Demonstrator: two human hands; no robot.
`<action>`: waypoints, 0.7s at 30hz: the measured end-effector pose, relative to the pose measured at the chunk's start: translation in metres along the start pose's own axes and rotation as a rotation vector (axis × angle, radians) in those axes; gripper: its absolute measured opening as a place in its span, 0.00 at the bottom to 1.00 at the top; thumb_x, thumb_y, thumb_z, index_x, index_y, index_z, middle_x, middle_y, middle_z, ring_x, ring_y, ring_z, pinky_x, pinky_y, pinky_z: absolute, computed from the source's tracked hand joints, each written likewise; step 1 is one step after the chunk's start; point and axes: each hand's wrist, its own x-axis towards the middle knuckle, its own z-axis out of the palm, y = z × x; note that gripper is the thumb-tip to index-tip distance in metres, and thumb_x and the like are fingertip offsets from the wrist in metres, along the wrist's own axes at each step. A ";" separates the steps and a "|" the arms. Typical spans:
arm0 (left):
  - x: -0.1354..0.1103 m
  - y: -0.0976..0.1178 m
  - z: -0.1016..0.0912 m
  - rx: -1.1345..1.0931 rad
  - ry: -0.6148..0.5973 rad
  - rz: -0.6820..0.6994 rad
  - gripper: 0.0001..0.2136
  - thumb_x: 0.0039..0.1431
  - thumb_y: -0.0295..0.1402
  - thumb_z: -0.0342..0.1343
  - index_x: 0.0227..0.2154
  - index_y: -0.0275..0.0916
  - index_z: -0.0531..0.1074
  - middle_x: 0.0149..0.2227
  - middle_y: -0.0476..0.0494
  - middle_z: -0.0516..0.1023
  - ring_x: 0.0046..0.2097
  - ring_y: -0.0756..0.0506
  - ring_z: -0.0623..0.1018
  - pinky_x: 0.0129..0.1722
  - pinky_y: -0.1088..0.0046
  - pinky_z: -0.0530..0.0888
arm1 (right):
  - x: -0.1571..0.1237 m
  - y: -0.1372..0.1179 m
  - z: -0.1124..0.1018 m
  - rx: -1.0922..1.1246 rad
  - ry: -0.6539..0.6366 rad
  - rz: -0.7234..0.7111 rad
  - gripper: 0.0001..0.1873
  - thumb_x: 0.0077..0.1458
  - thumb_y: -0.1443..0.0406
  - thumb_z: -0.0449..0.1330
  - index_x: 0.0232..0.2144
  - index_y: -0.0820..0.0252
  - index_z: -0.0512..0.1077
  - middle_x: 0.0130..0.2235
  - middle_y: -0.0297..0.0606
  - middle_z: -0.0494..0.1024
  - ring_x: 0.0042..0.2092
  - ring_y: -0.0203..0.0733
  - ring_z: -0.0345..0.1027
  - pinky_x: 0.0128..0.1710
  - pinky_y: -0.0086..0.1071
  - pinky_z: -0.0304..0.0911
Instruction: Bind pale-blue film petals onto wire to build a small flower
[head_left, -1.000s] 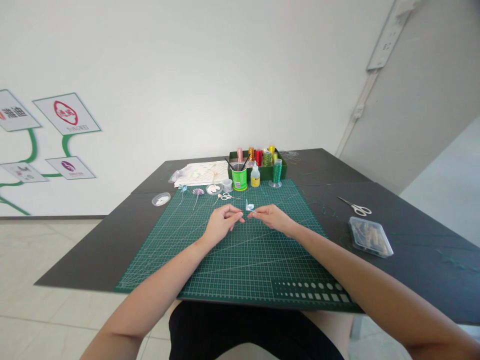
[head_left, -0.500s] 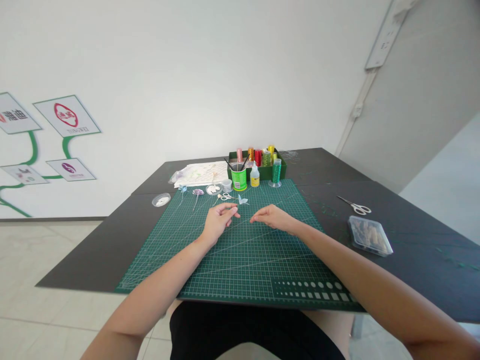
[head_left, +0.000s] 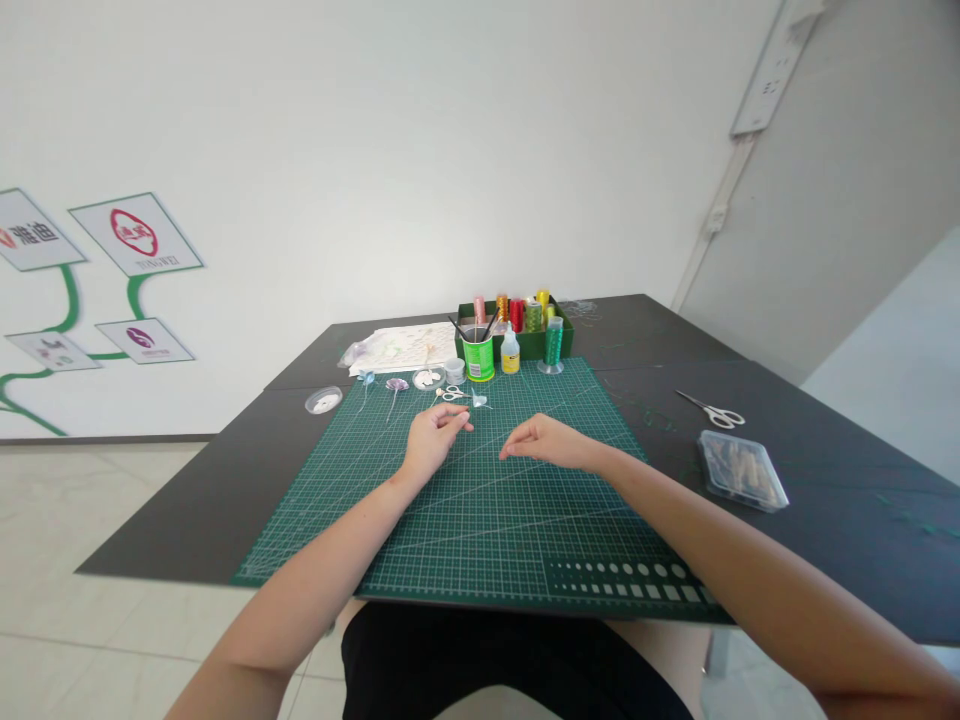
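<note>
Over the green cutting mat, my left hand is closed in a pinch. A small pale blue flower piece stands just beyond its fingertips and turns with the hand; the stem between the fingers is too fine to see clearly. To the right, my right hand is also closed, thumb and fingertips pressed together and pointing left. Whatever lies in that pinch is too small to make out, possibly a fine thread. A short gap separates the two hands.
Behind the hands stand a green can with brushes, a glue bottle, a green thread spool and a box of spools. Small scissors and wired flowers lie left. Larger scissors and a clear case lie right.
My left hand has shifted slightly left, and the pale blue flower piece has moved and turned with it. My right hand has lowered a little, its fingers more bent downward.
</note>
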 end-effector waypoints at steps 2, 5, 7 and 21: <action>0.001 -0.003 -0.002 0.098 -0.002 0.030 0.14 0.54 0.41 0.57 0.37 0.35 0.75 0.27 0.45 0.80 0.21 0.52 0.70 0.21 0.78 0.63 | -0.002 -0.004 0.000 0.021 -0.006 -0.008 0.16 0.52 0.59 0.57 0.32 0.64 0.80 0.18 0.29 0.65 0.20 0.30 0.48 0.21 0.27 0.43; 0.001 -0.006 -0.003 0.197 -0.074 0.076 0.12 0.55 0.39 0.56 0.36 0.36 0.75 0.28 0.45 0.80 0.30 0.47 0.78 0.30 0.75 0.69 | -0.006 -0.010 -0.002 0.079 -0.002 -0.004 0.16 0.52 0.58 0.57 0.32 0.65 0.80 0.16 0.27 0.59 0.19 0.29 0.45 0.19 0.27 0.40; -0.001 -0.006 -0.001 0.222 -0.160 0.082 0.12 0.56 0.39 0.56 0.36 0.37 0.76 0.29 0.45 0.81 0.32 0.47 0.79 0.33 0.74 0.70 | -0.008 -0.014 -0.002 0.133 0.016 -0.005 0.16 0.53 0.58 0.57 0.32 0.65 0.79 0.15 0.25 0.55 0.19 0.29 0.43 0.19 0.27 0.39; -0.013 0.000 0.009 0.060 -0.642 -0.128 0.15 0.53 0.43 0.58 0.34 0.34 0.75 0.28 0.44 0.80 0.17 0.56 0.58 0.18 0.79 0.53 | -0.004 -0.012 0.011 0.473 0.251 -0.044 0.21 0.50 0.55 0.61 0.37 0.67 0.78 0.15 0.23 0.51 0.19 0.28 0.39 0.18 0.28 0.37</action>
